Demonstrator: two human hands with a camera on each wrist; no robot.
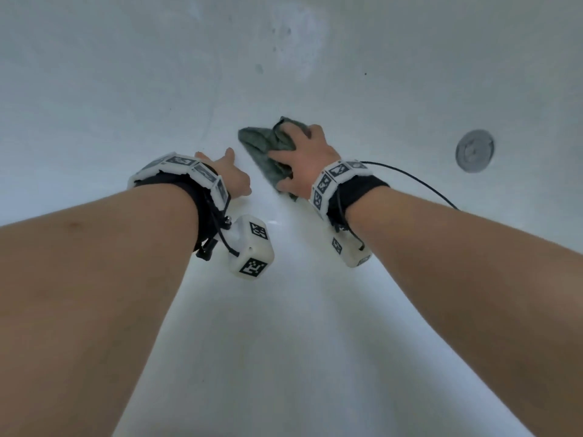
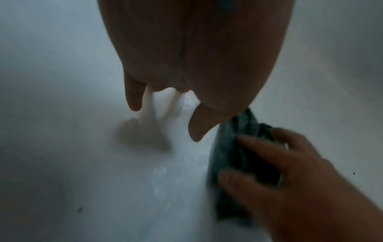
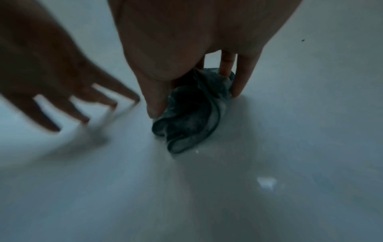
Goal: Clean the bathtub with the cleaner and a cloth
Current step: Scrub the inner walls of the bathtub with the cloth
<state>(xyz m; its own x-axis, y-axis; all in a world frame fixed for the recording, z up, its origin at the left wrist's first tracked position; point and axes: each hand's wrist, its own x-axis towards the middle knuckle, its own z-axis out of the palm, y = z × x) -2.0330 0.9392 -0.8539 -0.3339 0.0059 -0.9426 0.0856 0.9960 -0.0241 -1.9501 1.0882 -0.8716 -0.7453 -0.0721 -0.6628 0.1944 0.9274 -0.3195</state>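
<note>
A crumpled grey-green cloth [image 1: 262, 143] [image 2: 232, 147] [image 3: 190, 122] lies on the floor of the white bathtub [image 1: 315, 310]. My right hand [image 1: 303, 159] [image 2: 279, 180] [image 3: 194, 101] sits on top of it, thumb and fingers curled round the bunched fabric and pressing it onto the tub. Just to its left is my left hand [image 1: 230, 175] [image 2: 165, 119] [image 3: 62, 98]. It holds nothing, and its straight, spread fingers touch the tub surface with their tips. No cleaner bottle is in view.
A round metal drain [image 1: 474, 150] sits in the tub floor to the right of the hands. A whitish smear with small dark specks [image 1: 296, 42] marks the far tub surface. The tub's walls rise on both sides.
</note>
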